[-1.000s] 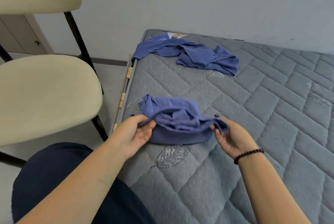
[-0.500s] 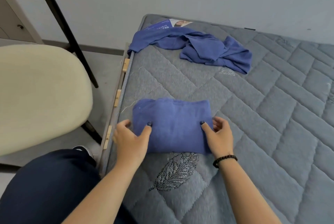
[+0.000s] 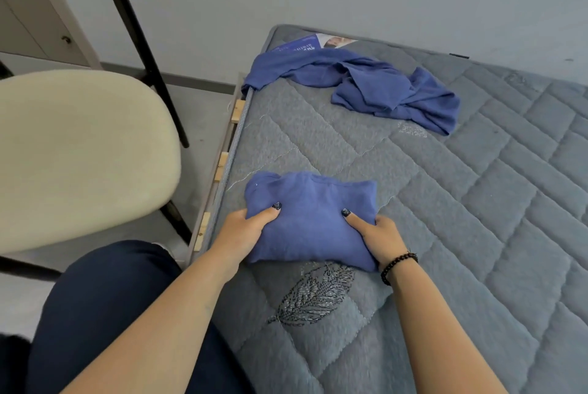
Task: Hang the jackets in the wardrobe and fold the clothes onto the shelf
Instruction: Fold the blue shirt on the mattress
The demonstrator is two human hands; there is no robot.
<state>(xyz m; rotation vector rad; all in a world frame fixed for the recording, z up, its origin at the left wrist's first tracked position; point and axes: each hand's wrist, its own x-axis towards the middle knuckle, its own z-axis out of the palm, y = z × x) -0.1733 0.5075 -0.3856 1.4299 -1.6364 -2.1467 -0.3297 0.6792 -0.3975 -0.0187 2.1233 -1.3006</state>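
Observation:
A folded blue garment [image 3: 313, 218] lies on the grey quilted mattress [image 3: 445, 234] near its left edge. My left hand [image 3: 241, 231] grips the garment's left side, thumb on top and fingers tucked under the cloth. My right hand [image 3: 378, 234], with a dark bead bracelet on the wrist, grips the right side the same way. A second blue garment [image 3: 375, 88] lies crumpled and unfolded at the far end of the mattress.
A cream chair [image 3: 79, 151] with black legs stands left of the bed, close to my dark-trousered knee [image 3: 105, 314]. Wooden bed slats [image 3: 222, 167] show along the mattress edge. A pale cabinet [image 3: 35, 30] stands at far left against the wall.
A second ago both hands were folding the loose garment over; it then lay flat as a neat rectangle. Now the fingers have slid under its two sides, thumbs on top.

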